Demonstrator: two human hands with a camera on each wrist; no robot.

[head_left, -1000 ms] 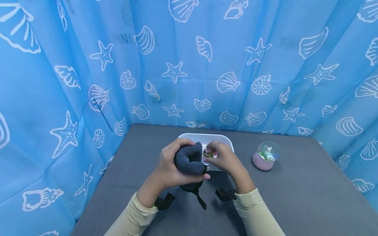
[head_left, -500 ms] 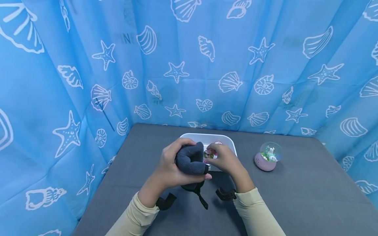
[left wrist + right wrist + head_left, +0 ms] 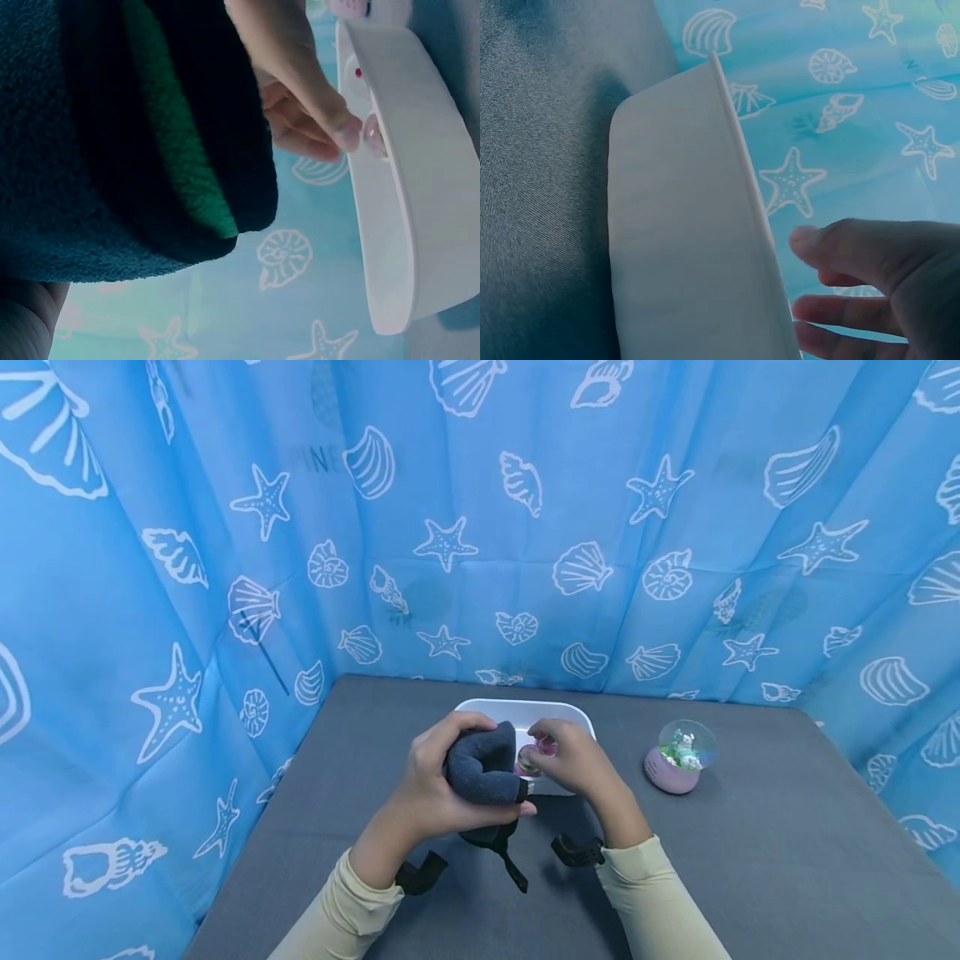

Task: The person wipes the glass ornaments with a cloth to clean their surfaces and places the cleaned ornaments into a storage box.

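Note:
My left hand [image 3: 431, 785] grips a dark blue, soft, thick fabric item [image 3: 472, 772], folded into a U, with a black strap hanging below. Close up in the left wrist view, the same fabric item [image 3: 75, 165] shows a green strip between dark edges. Over a white plastic tub [image 3: 517, 704], my right hand [image 3: 577, 760] reaches in from the right, thumb and fingers apart. A small round multicoloured object [image 3: 527, 762] lies by its thumb, a pinkish one [image 3: 547, 746] beneath its fingers. The right wrist view shows nothing between the fingers; the tub wall [image 3: 682, 225] hides its inside.
A snow globe [image 3: 678, 758] on a pink base stands on the grey tabletop [image 3: 750, 843], right of the tub. Behind, a blue curtain [image 3: 480, 527] with white shells and starfish hangs along the table's far edge.
My right thumb and fingers have shifted slightly about the small round objects, and the multicoloured one looks turned. My left hand and the fabric item stay in place.

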